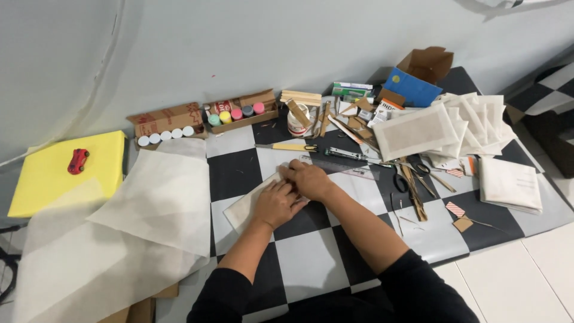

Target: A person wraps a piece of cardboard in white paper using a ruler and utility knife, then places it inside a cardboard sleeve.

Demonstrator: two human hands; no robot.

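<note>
Black sleeves sit closest to the lens, both forearms reaching up from 6 o'clock onto a checkered mat (311, 263). Left hand (276, 203) lies flat, palm down, on a pale folded sheet (246, 206) that sits near the middle of the mat. Right hand (310, 178) is just past it at about 1 o'clock, fingers curled down onto the sheet's far edge, touching the left hand. Neither really grips anything, more like pressing and pinching; I can't tell if the right fingertips actually have hold of a fold.

My guess is the sheet handles like thin paper or light fabric: basically weightless, floppy, creases easily, and it'd probably slide on that smooth mat unless one palm pins it. I'd take it by an edge or corner, not the middle.

Around it: big white tissue sheets (155, 203) at 9 o'clock, a yellow block (54, 179) with a small red toy car (78, 160) at 10. At 12 there's a cardboard tray of little paint pots (236, 113), a craft knife (284, 146) and a clear ruler (347, 166). Scissors (412, 173) and a stack of finished white packets (454, 125) sit between 1 and 2 o'clock, cardboard scraps scattered nearby.
</note>
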